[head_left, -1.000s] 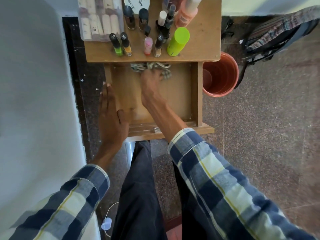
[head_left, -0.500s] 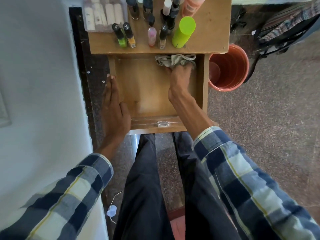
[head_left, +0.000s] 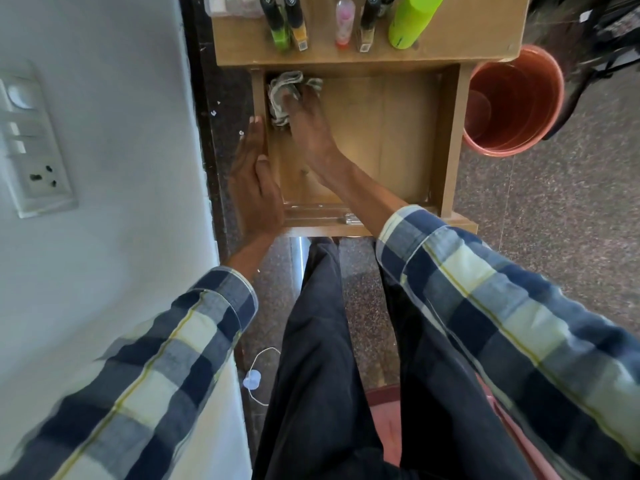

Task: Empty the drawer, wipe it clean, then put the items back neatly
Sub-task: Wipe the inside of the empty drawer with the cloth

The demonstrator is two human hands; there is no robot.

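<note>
Wooden drawer (head_left: 408, 140) pulled out, your cloth (head_left: 282, 98) in its far-left corner.
Your right hand (head_left: 308, 123) presses the cloth, fingertips blurred; your left hand (head_left: 252, 188) lies flat along the left wall, fingers straight.

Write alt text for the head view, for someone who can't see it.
Seen from above, the right hand presses a cloth into the far left corner of an open, emptied wooden drawer, while the left hand rests flat along its left wall. Bottles stand on the tabletop above; an orange bin sits at right.
</note>
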